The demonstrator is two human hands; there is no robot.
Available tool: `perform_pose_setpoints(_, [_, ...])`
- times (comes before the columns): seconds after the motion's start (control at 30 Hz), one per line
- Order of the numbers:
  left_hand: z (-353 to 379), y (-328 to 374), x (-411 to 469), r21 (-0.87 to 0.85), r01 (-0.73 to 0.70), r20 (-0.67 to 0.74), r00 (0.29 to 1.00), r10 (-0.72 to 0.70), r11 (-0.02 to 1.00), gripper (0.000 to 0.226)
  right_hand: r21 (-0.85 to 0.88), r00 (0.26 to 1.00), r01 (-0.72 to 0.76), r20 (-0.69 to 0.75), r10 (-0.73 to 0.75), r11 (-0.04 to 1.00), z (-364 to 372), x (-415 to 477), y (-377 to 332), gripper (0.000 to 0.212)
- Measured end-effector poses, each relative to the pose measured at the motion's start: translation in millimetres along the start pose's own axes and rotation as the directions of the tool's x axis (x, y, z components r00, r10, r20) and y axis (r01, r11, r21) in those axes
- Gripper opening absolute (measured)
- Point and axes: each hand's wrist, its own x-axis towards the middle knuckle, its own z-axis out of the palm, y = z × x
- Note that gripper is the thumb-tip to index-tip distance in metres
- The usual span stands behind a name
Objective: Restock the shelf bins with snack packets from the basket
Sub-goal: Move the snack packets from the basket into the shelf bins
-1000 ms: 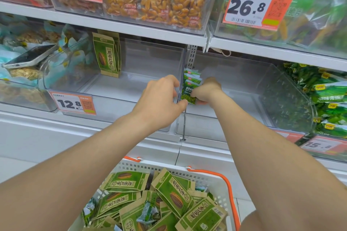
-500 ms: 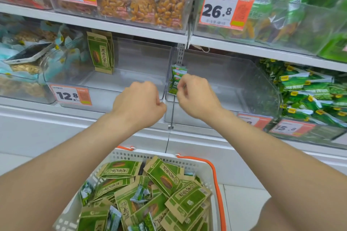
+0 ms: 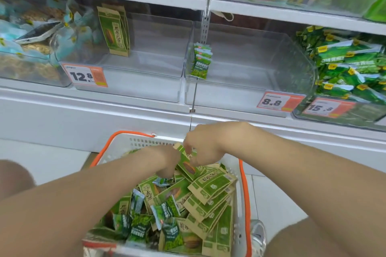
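Shelf (image 3: 83, 108) stands beyond both grips. Above them sit two clear bins: left bin (image 3: 146, 89) holds upright brown packets (image 3: 113, 33), right bin (image 3: 229, 94) holds small green packets (image 3: 201, 62) against its left wall. Basket (image 3: 144, 141) lies under the grips, filled with a pile (image 3: 167, 210) of both kinds. Right grip (image 3: 203, 149) pinches the top of one brown packet (image 3: 189, 166) in the pile. Left grip (image 3: 167, 160), just beside it, points down into the pile; fingers hidden, hold cannot be told

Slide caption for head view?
Right hand pinches a snack packet in the basket, left hand beside it, below sparse shelf bins.
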Motion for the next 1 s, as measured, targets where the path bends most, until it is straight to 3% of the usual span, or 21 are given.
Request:
perform_pose_setpoints(0.13, [32,-1,17,-0.068,-0.014,0.088,0.996,0.02,0.998,0.057,-0.062,0.999,-0.006,0.041,0.008,0.998,10,11,-6,0.034])
perform_pose_setpoints(0.2, [49,-6,27,-0.059,-0.017,0.082,0.996,0.022,0.998,0.059,-0.067,1.0,0.001,0.004,-0.001,0.998,10,13,-7,0.026])
perform_pose_setpoints(0.33, [61,-12,34,-0.104,-0.104,-0.009,0.995,0.104,0.989,0.062,-0.052,1.0,0.009,-0.021,-0.011,0.999,8,11,-7,0.03])
perform_pose_setpoints(0.57, [45,-9,26,-0.222,-0.095,-0.078,0.994,0.079,0.971,0.04,-0.057,1.0,0.011,0.009,-0.011,0.998,8,10,-5,0.027])
perform_pose_setpoints(0.7, [6,-20,6,-0.434,-0.123,-0.22,0.975,0.027,0.893,0.011,0.062,0.999,0.044,-0.016,-0.043,0.997,2,6,-2,0.035])
perform_pose_setpoints(0.8, [-25,-29,-16,-0.637,-0.184,-0.289,0.957,-0.01,0.749,0.018,0.225,0.98,0.025,-0.197,0.02,0.974,0,4,4,0.035])
perform_pose_setpoints(0.93, [-53,-39,-49,-0.934,-0.246,-0.237,0.969,0.065,0.258,0.027,0.512,0.899,0.095,-0.412,0.146,0.854,-4,0,15,0.051])
perform_pose_setpoints(1.0, [-63,-41,-61,-0.947,-0.277,-0.268,0.961,0.074,0.162,0.03,0.624,0.858,0.126,-0.458,0.231,0.771,-8,-5,19,0.052])
